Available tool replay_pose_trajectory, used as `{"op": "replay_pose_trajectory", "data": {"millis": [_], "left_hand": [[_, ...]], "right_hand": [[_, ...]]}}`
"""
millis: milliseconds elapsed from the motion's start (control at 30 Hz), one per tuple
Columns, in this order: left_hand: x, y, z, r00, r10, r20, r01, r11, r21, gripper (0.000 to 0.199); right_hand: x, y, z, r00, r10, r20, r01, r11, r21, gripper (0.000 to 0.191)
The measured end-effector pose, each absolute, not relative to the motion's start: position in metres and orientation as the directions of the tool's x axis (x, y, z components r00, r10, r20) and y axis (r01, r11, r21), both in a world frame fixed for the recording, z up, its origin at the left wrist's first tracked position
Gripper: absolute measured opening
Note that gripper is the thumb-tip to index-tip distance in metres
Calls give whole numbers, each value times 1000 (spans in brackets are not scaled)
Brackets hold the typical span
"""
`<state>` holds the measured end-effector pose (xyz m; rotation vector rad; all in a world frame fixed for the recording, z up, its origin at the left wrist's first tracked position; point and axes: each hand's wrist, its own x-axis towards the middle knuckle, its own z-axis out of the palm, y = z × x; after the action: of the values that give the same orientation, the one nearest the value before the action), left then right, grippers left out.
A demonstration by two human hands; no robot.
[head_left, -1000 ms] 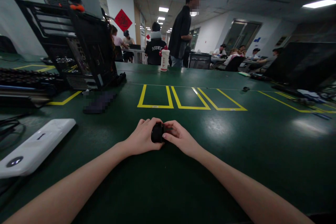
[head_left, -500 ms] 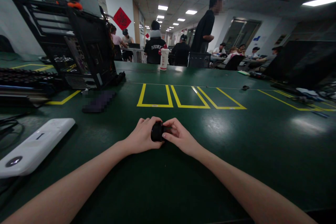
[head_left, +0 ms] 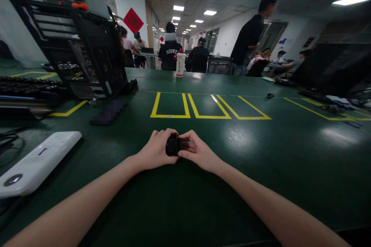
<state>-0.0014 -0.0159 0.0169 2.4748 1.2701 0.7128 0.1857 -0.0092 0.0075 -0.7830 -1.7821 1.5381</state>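
Green tabletop (head_left: 185, 208) is spreading all around the grip, and yellow tape lines (head_left: 213, 117) are lying just past it. The left hand (head_left: 159, 149) is squeezing a small black thing (head_left: 171, 146), while the right hand (head_left: 200, 152) is touching its right side, but I cannot tell if those fingers are pinching.

The standing person in a dark shirt (head_left: 247, 40) has moved rightward, now partly covering the glass door (head_left: 275, 31), and a seated person in a cap (head_left: 199, 52) has come into view. The right hand's (head_left: 203, 155) thumb sits slightly lower against the black object (head_left: 172, 145).
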Motion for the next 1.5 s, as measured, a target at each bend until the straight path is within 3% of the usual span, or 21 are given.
{"op": "replay_pose_trajectory", "data": {"millis": [500, 700, 1033, 1200, 1367, 1500], "left_hand": [[-2, -18, 21, 508, 819, 267, 666, -570, 482, 52], [-3, -16, 16, 503, 812, 295, 664, -582, 469, 53], [0, -19, 25, 511, 820, 260, 674, -569, 471, 50], [-2, -20, 27, 515, 823, 240, 674, -561, 481, 51], [-1, -20, 27, 515, 821, 246, 673, -565, 478, 50], [-1, -19, 23, 506, 817, 277, 668, -574, 473, 50]], "right_hand": [[186, -12, 12, -608, 792, 62, 65, 127, -990, 32], [185, -9, 9, -582, 807, 102, 49, 160, -986, 21], [186, -13, 15, -591, 803, 80, 122, 188, -975, 31], [188, -14, 16, -629, 774, 75, 69, 151, -986, 34], [184, -13, 13, -588, 800, 115, 74, 195, -978, 17], [182, -13, 14, -560, 819, 129, 128, 239, -963, 23]]}}
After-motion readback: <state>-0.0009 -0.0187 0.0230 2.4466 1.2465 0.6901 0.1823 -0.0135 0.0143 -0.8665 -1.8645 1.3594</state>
